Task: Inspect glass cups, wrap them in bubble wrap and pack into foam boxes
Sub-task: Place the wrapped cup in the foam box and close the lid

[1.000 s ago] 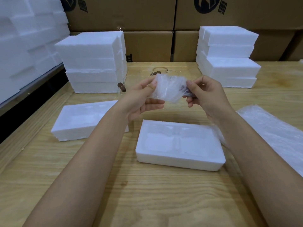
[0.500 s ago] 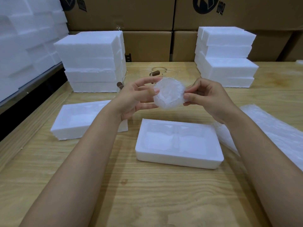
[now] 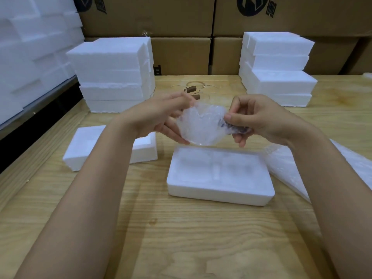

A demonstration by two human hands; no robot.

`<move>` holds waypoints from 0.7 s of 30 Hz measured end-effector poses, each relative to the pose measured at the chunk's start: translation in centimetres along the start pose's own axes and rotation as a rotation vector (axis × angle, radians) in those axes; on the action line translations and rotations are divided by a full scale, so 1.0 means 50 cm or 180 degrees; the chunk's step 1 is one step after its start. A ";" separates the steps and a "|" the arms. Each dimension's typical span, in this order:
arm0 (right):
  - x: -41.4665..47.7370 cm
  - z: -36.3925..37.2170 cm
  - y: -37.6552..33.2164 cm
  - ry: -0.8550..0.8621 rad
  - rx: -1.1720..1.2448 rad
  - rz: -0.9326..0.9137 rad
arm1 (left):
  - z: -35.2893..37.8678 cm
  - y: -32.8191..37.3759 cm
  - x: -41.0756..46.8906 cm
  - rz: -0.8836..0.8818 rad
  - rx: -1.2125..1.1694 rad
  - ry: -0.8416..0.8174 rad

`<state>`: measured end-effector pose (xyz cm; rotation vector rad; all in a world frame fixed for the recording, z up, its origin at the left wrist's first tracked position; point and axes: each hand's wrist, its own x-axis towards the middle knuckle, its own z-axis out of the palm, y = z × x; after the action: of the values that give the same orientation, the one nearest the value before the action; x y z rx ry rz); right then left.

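Bubble-wrapped glass cup [image 3: 201,125]: held aloft between both hands; left hand [image 3: 159,115] cradled its side, right hand [image 3: 259,119] pinched wrap over the dark handle [image 3: 238,128]. Open foam box [image 3: 219,176] lay just below them. Risk: loosely gathered wrap might slide, letting the cup drop.

No text can be read in full. The upper left carton [image 3: 151,17] behind the worktop carries part of a dark blue round logo [image 3: 84,3] with blurred characters [image 3: 100,7] beside it, cut off by the top edge. The upper right carton [image 3: 312,15] shows the same kind of emblem [image 3: 251,6] and illegible characters [image 3: 270,10]. A lower carton [image 3: 181,55] bears a small black mark [image 3: 157,69], too small to decipher.
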<state>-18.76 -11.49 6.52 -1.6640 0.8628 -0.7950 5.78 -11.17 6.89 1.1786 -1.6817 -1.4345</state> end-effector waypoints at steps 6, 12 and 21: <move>-0.016 -0.008 0.007 -0.1171 0.0015 0.0976 | -0.002 -0.002 -0.016 -0.0766 0.0189 -0.1120; -0.008 -0.004 0.026 -0.1031 0.0080 0.0724 | 0.002 -0.006 -0.012 -0.0652 0.0328 -0.0936; 0.013 0.024 0.049 -0.0185 -0.0163 0.0247 | -0.017 -0.003 -0.011 -0.0482 0.0554 -0.0223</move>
<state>-17.78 -11.92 3.92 -1.6798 0.9080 -0.6732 6.78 -11.02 6.95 1.3912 -1.8293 -1.4577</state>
